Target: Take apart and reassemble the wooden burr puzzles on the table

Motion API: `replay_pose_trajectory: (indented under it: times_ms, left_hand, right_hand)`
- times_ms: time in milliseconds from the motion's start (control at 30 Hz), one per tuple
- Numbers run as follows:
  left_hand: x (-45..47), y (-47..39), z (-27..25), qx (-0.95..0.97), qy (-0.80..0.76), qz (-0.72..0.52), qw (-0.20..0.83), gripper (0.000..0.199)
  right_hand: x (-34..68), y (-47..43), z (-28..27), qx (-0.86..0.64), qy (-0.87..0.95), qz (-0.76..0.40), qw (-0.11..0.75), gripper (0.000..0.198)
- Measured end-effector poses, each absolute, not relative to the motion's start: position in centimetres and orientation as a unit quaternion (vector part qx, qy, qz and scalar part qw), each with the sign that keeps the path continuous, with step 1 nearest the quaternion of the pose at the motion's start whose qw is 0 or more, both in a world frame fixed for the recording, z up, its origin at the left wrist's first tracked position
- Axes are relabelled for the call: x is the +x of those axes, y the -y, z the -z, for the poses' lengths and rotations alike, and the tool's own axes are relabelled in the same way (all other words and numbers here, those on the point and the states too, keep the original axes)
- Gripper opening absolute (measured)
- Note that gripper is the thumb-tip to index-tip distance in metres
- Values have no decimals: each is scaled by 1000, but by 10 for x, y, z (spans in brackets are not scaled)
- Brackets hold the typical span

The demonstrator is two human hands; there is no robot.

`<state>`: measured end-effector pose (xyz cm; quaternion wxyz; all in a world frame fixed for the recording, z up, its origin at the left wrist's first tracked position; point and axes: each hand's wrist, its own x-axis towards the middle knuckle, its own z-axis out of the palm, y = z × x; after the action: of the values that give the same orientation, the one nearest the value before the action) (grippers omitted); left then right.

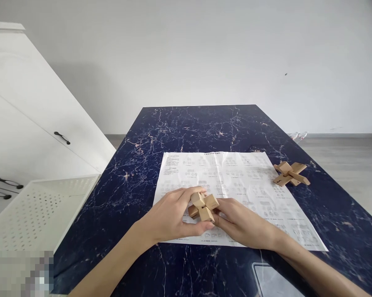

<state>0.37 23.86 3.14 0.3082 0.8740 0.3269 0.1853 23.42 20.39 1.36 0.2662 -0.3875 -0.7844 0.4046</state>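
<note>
Our left hand (169, 213) and right hand (245, 222) pinch an interlocked burr puzzle (206, 214), completeness unclear; second burr (291, 175), at its two o'clock, looks assembled.

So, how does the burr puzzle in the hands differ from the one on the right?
The held burr puzzle is between the left hand and right hand; the right-side burr puzzle lies untouched at the printed sheet's right edge.
The held one shows short, blocky arms; the right-side one's look longer, more splayed.
Both are pale, interlocking wood.
</note>
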Motion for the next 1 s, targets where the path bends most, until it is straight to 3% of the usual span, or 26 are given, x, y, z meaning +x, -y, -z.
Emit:
replay_pose_trajectory:
  times_ms: [133,467,600,867,1000]
  left_hand:
    - [8,-235,-30,851,-370,-192,319,60]
    - [16,-235,-25,826,-390,-282,295,42]
    - [22,-230,-24,796,-426,-312,294,45]
    - [57,-205,-47,688,-527,-405,291,33]
    - [63,-192,-59,693,-536,-401,268,36]
  right_hand:
    - [232,-207,-4,-428,787,-363,257,22]
    - [220,-206,-3,-450,771,-307,330,13]
    - [216,-204,-2,-485,775,-218,343,16]
    - [212,-201,-11,-516,762,20,391,21]
    - [221,-195,-19,-498,769,-18,399,19]
